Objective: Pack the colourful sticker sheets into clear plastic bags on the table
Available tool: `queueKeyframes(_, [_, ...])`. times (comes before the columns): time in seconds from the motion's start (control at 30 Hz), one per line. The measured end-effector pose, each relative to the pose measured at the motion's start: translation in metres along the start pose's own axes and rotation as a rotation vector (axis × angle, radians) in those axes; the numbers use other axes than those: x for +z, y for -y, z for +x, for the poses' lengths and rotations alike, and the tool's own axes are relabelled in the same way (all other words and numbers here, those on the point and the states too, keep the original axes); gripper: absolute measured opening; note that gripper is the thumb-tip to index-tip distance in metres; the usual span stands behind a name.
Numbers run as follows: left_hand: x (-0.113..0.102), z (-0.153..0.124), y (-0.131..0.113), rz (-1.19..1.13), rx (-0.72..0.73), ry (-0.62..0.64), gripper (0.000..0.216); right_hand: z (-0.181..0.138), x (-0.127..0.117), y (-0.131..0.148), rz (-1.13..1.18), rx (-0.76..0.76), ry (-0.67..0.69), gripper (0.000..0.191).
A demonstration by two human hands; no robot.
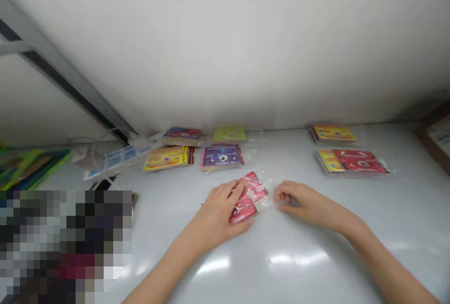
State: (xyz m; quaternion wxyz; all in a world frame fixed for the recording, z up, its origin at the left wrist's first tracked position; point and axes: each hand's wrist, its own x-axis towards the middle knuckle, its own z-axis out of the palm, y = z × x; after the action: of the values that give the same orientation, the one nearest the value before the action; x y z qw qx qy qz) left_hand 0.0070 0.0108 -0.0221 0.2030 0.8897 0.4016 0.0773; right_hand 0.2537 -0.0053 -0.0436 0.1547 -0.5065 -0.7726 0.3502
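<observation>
Red printed cards (242, 210) lie in a clear plastic bag (269, 196) at the middle of the table. My left hand (221, 212) rests over their left part, fingers across the top and thumb along the near edge, holding them down. At the bag's right end is my right hand (297, 203), its fingers curled closed against the loose clear plastic. The exact pinch is partly hidden and blurred. Just beyond the hands sits a bagged stack of purple cards (222, 156).
Behind lie yellow card stacks (168, 157), a dark red and blue stack (183, 135) and a green stack (229, 134). At right are a bagged red stack (360, 161) and a yellow one (333, 133). White cables (94, 158) run at left; a wall (232, 46) stands behind.
</observation>
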Motion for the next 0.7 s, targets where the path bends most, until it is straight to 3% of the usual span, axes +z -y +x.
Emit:
queueKeyframes(0.2, [0.001,0.000,0.001,0.006,0.007,-0.009,0.067,-0.002,-0.001,-0.001,-0.055,0.006,-0.050,0.015])
queueKeyframes(0.43, [0.001,-0.001,0.000,0.005,0.005,-0.019,0.067,0.002,-0.008,-0.007,-0.086,0.032,-0.231,0.011])
queueKeyframes(0.57, [-0.001,-0.001,-0.001,0.002,0.001,-0.017,0.066,0.004,-0.010,0.002,0.011,-0.038,-0.351,0.007])
queueKeyframes(0.7, [-0.001,-0.001,-0.001,-0.010,0.004,-0.006,0.067,0.004,-0.006,0.014,0.105,-0.133,-0.319,0.009])
